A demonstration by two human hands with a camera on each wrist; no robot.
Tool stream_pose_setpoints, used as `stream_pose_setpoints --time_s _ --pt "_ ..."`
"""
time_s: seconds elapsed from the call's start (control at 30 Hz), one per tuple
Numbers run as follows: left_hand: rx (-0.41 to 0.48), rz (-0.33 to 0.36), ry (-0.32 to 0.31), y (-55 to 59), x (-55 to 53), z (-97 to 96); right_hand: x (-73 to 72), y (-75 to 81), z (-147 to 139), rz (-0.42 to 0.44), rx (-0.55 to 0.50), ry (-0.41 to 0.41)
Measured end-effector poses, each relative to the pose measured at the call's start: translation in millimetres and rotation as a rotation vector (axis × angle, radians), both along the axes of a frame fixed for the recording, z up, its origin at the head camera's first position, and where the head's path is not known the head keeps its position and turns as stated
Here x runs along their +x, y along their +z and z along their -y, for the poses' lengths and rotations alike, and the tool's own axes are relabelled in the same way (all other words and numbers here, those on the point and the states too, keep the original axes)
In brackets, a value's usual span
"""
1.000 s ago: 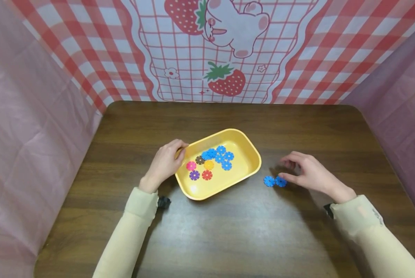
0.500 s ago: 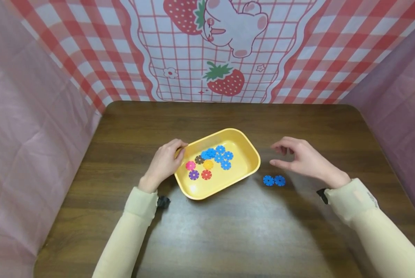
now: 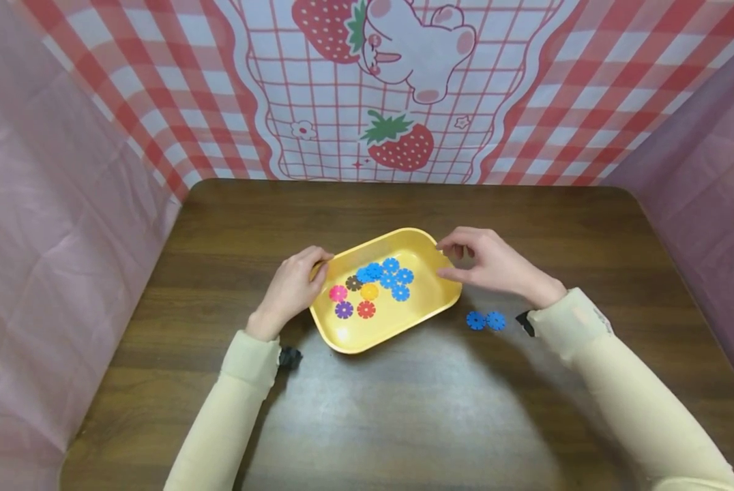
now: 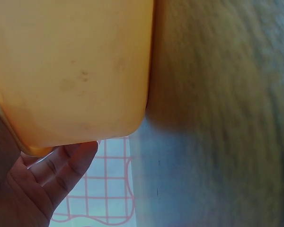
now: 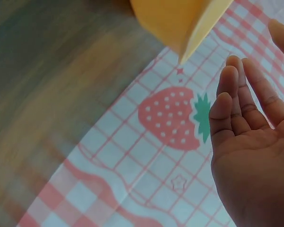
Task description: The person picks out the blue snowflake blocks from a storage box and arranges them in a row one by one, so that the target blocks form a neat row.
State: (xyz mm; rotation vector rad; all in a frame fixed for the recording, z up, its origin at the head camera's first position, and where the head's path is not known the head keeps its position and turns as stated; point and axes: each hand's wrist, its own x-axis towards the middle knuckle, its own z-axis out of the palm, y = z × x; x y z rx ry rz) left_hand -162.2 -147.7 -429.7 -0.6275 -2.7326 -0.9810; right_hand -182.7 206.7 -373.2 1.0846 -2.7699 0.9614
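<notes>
A yellow plastic tray point(image 3: 425, 290) stands at a slant in the head view, holding several blue notched discs point(image 3: 388, 280) and single pink, purple, red, orange and brown ones. My left hand point(image 3: 290, 290) grips its far left corner; in the left wrist view the fingers point(image 4: 68, 172) curl against the tray's outer wall point(image 4: 75, 85). Over the tray's right end hovers my right hand point(image 3: 490, 259), thumb and fingers apart and nothing between them. That same open hand point(image 5: 255, 156) appears beside the tray point(image 5: 173, 21) in the right wrist view. Two blue notched discs point(image 3: 486, 320) lie together on the table.
The brown wooden table point(image 3: 367, 423) has a strawberry-print checked cloth point(image 3: 398, 88) hanging behind it. Pink curtains hang at the left point(image 3: 60, 225) and right point(image 3: 698, 157).
My right hand has left the two blue discs and moved left and away from me, to above the tray's right end. My left hand and the tray have stayed put.
</notes>
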Motion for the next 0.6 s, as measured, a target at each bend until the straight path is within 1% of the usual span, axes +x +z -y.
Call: stream_pose_setpoints --time_s 0.1,0.23,0.43,0.53,0.6 --pt "-0.002 0.001 0.003 -0.5 -0.7 0.5 -3.0 -4.0 12.8 0.037 -0.007 0.020" --pt "-0.005 0.009 0.005 -1.5 -1.2 0.9 -5.6 -13.7 26.4 0.082 -0.004 0.048" --pt "-0.008 0.020 0.006 -1.3 -0.6 0.4 -7.4 -30.8 41.9 0.082 0.011 0.087" --pt "-0.009 0.014 0.006 -1.2 -0.5 0.4 -6.9 -35.4 49.0 0.104 0.033 0.088" --pt "-0.009 0.008 0.006 -1.1 -0.6 0.4 -6.4 -37.3 53.1 0.117 0.068 0.071"
